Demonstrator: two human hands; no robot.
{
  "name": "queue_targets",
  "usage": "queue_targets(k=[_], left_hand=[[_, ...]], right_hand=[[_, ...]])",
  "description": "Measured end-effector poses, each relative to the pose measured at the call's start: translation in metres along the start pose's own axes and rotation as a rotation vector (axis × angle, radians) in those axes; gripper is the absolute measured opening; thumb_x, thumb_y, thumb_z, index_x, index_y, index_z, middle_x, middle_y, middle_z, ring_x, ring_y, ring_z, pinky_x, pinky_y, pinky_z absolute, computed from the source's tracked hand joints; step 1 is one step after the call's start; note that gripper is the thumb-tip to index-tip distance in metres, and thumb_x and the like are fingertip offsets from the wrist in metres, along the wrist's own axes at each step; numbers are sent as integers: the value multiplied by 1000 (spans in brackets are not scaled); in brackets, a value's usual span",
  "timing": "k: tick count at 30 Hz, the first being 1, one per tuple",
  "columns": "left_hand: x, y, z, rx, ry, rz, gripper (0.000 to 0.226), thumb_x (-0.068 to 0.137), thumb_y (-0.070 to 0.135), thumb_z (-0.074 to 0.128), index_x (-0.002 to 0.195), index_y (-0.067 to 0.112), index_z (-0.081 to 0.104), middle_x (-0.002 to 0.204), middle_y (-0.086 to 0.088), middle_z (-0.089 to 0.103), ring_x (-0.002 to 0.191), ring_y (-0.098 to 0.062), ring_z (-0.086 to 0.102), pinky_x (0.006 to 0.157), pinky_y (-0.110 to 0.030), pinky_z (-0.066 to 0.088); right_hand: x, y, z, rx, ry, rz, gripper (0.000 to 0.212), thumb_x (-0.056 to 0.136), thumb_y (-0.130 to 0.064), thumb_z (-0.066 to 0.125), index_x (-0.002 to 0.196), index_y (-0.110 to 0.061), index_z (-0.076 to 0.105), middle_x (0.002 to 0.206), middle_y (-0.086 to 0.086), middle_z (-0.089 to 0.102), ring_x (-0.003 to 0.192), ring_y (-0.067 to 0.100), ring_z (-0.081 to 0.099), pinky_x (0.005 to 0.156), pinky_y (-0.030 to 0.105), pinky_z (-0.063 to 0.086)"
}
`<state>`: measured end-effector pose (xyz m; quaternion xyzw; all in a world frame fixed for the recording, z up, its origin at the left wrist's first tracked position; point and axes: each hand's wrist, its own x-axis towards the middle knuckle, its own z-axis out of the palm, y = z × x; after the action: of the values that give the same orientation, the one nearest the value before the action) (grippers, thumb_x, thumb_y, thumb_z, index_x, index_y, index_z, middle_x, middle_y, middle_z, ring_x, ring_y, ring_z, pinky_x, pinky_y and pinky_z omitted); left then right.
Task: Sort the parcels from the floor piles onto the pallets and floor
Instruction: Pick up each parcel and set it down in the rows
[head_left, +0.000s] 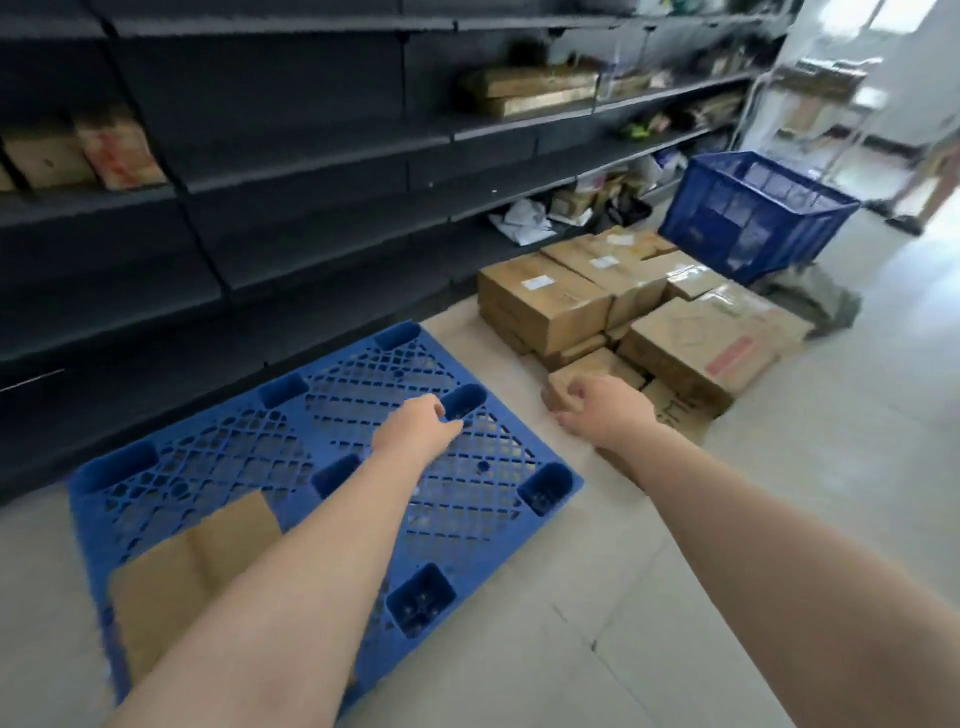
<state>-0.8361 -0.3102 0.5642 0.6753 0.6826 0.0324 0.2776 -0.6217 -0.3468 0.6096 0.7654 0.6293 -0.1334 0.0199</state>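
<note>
Cardboard parcels (644, 306) crowd between blue pallet (332, 457) and blue crate (753, 213).

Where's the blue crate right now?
In the head view, the blue crate stands on the floor at upper right, just beyond the cardboard parcel pile, beside the dark shelving.

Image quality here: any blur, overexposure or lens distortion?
Head view: wide-angle bending curves the dark shelving; daylight blows out the top right corner; the far shelf goods and the cardboard piece on the blue pallet look soft; both hands read fairly clearly.
</note>
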Motion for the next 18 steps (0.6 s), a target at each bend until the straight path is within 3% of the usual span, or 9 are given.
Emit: queue_targets(k=[4, 6, 9, 18], left_hand=[[13, 128, 52, -3, -105, 134, 37, 94, 47, 48, 119, 20, 51, 105, 1, 56, 92, -20, 57, 76, -32, 45], [20, 182, 76, -19, -146, 177, 39, 93, 47, 49, 121, 20, 51, 115, 0, 58, 101, -21, 58, 81, -33, 47], [39, 247, 106, -6, -182, 233, 37, 93, 46, 50, 121, 21, 51, 119, 0, 59, 100, -20, 58, 80, -33, 48], [154, 419, 166, 1, -247, 329, 39, 93, 41, 53, 123, 16, 51, 119, -5, 59, 107, -23, 57, 92, -38, 49]], right_hand=[[-1, 117, -21, 56, 49, 143, 45, 87, -46, 59, 125, -21, 55, 125, 2, 58, 114, 24, 55, 90, 37, 50], [3, 171, -30, 95, 62, 208, 46, 87, -46, 59, 125, -21, 55, 125, 1, 58, 114, 23, 55, 90, 36, 49], [17, 242, -43, 126, 56, 287, 48, 88, -46, 58, 128, -21, 52, 129, 0, 54, 117, 22, 52, 88, 33, 46], [122, 397, -84, 198, 87, 436, 49, 88, -44, 59, 130, -21, 51, 130, -1, 56, 117, 20, 53, 82, 31, 45]])
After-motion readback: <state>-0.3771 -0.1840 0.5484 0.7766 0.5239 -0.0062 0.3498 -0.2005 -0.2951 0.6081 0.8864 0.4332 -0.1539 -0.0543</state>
